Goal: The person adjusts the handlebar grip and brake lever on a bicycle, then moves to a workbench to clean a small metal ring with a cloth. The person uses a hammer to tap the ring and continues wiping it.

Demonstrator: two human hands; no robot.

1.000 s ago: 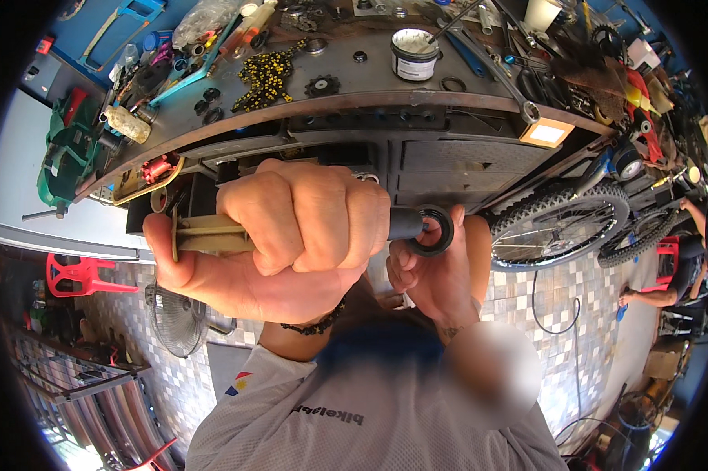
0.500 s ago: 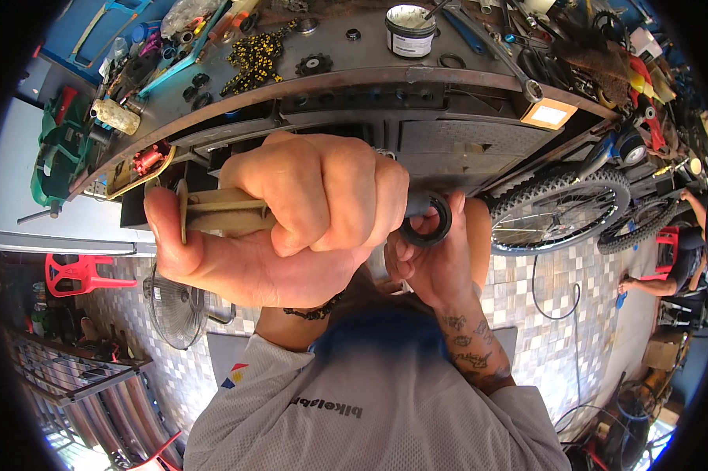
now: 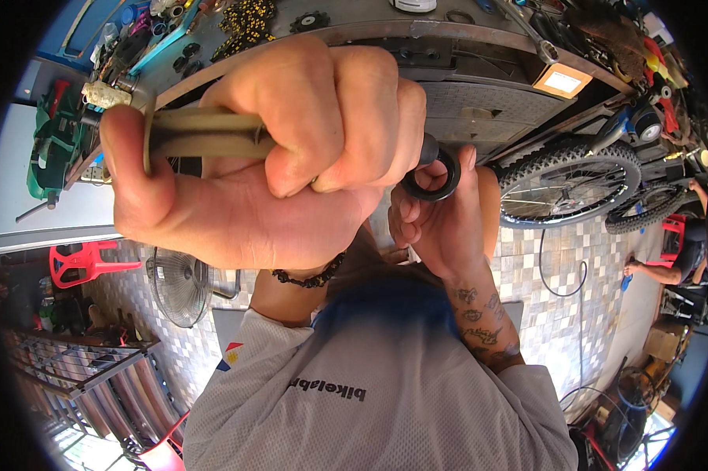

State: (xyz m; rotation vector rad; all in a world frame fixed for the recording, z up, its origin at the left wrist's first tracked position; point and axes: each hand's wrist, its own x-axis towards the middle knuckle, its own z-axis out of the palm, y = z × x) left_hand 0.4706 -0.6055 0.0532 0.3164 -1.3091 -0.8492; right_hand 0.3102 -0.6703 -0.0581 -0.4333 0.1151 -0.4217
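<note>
My left hand [image 3: 260,208] is wrapped around a large, cloudy, yellowish syringe [image 3: 212,135], its thumb pressed over the wide end flange at the left. The syringe's middle is hidden behind the curled fingers. Its dark tip [image 3: 429,147] comes out past the little finger and meets or overlaps a black ring [image 3: 454,174]; whether they touch I cannot tell. My right hand [image 3: 456,224] holds that ring upright between thumb and fingers, with the other fingers curled below it.
Ahead stands a metal workbench [image 3: 362,31] with a wrench [image 3: 546,49], a black-and-yellow chain [image 3: 244,27] and a small cog [image 3: 311,21]. A bicycle wheel [image 3: 569,184] is at right. A fan [image 3: 181,286] and red chair [image 3: 87,263] stand left. Another person sits far right.
Both hands, with the syringe and the ring, appear higher in the view, and my left hand looks larger and nearer. The bench has shifted up toward the top edge. Both grips stay the same.
</note>
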